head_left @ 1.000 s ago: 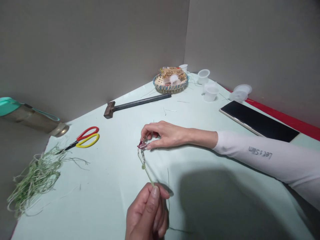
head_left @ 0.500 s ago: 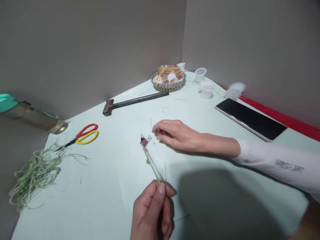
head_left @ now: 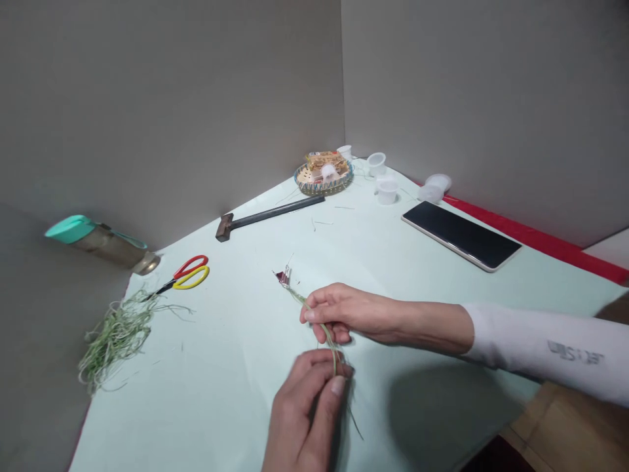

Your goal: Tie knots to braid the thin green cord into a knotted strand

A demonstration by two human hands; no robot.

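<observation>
A small dark red binder clip point(head_left: 282, 278) lies on the pale green table cover, gripping the end of a thin green plant-fibre braid point(head_left: 305, 303). The braid runs from the clip to my right hand point(head_left: 334, 318), which pinches it between thumb and fingers. Just below, my left hand point(head_left: 307, 410) closes on the braid's lower part. Loose strands trail past it towards the bottom of the view. The fingers of both hands hide parts of the braid.
Red-and-yellow scissors point(head_left: 189, 274) and a loose bundle of green fibre point(head_left: 116, 339) lie to the left. A hammer point(head_left: 270, 217), woven basket point(head_left: 323, 180), plastic cups point(head_left: 386, 191) and a black phone point(head_left: 460, 235) lie farther back. Walls close off the far sides.
My right hand has moved from above the clip down onto the braid and holds it. My left hand has moved closer to it. The view has turned and pulled back, showing more of the table.
</observation>
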